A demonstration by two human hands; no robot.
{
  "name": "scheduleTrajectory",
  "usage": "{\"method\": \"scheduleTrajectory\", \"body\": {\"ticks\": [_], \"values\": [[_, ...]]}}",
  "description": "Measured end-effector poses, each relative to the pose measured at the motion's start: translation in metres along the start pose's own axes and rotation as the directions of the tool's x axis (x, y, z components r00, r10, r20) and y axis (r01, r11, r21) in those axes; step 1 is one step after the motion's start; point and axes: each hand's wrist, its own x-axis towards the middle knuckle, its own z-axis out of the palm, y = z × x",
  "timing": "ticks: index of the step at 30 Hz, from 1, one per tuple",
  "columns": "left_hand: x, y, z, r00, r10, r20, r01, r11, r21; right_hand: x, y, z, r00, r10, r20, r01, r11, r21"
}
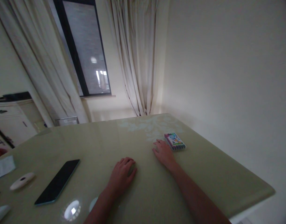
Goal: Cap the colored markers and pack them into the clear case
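My left hand rests on the green tabletop near the middle, its fingers loosely curved and the thumb apart, with nothing visible in it. Farther forward and to the right, my right hand lies palm down with its fingers spread. Just to the right of its fingers is a clear box of coloured markers with a bright printed label, lying flat. Whether the right hand touches the box's edge I cannot tell.
A dark-screened tablet lies to the left, beside a white oval object and a pale paper. A wall runs along the table's right side. Behind stand curtains, a window and a white cabinet.
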Motion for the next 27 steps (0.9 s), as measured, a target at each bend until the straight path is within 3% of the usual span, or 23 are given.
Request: {"method": "scheduleTrajectory", "body": {"ticks": [2, 5, 8, 11, 17, 20, 22, 24, 27], "values": [[0.0, 0.001, -0.001, 1.0, -0.006, 0.011, 0.006, 1.0, 0.001, 0.002, 0.013, -0.009, 0.982, 0.136, -0.133, -0.147, 0.986, -0.081], [0.001, 0.001, 0.0, 1.0, -0.008, 0.024, 0.008, 1.0, 0.008, 0.002, 0.036, -0.021, 0.904, 0.331, -0.27, -0.379, 0.913, -0.15], [0.001, 0.001, 0.001, 1.0, -0.007, 0.026, 0.006, 1.0, 0.013, 0.0, 0.051, -0.025, 0.865, 0.448, -0.225, -0.489, 0.853, -0.182], [0.001, 0.0, 0.002, 1.0, -0.011, 0.015, 0.011, 1.0, 0.015, 0.0, 0.051, -0.024, 0.88, 0.444, -0.169, -0.471, 0.862, -0.19], [0.0, 0.001, 0.005, 1.0, -0.017, -0.006, 0.017, 1.0, -0.007, -0.005, 0.004, -0.018, 0.954, 0.293, -0.06, -0.299, 0.938, -0.176], [0.0, 0.002, 0.005, 0.998, -0.028, -0.058, 0.025, 0.999, -0.046, -0.017, -0.034, -0.009, 0.999, 0.038, -0.003, -0.038, 0.998, -0.049], [0.0, 0.002, 0.006, 0.992, -0.051, -0.114, 0.044, 0.997, -0.058, -0.026, -0.057, -0.004, 0.985, -0.175, 0.004, 0.173, 0.975, 0.142], [0.0, -0.002, 0.006, 0.979, -0.108, -0.172, 0.104, 0.994, -0.034, -0.032, -0.072, 0.0, 0.933, -0.359, 0.009, 0.332, 0.871, 0.362], [-0.002, -0.01, 0.007, 0.968, -0.171, -0.182, 0.18, 0.983, 0.034, -0.033, -0.076, 0.001, 0.898, -0.438, -0.043, 0.395, 0.76, 0.516]]}}
